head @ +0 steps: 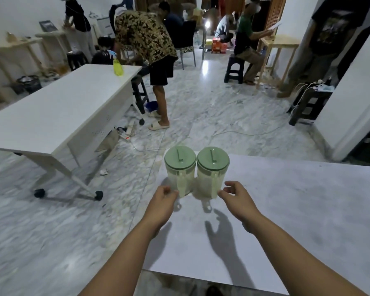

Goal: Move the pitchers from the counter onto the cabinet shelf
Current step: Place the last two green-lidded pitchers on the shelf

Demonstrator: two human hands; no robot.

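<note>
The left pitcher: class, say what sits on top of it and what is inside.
A green lid closes the left pitcher. Through its clear wall no contents can be made out; the lid hides the view from above.

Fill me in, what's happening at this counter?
A person is reaching with both bare hands toward two clear plastic pitchers with green lids, standing side by side near the far edge of the white counter. The left hand nears the left pitcher, the right hand the right pitcher. Neither has a grip yet.

Green-lidded pitchers (pixel 195 170), marbled grey floor (pixel 51 221)
</note>
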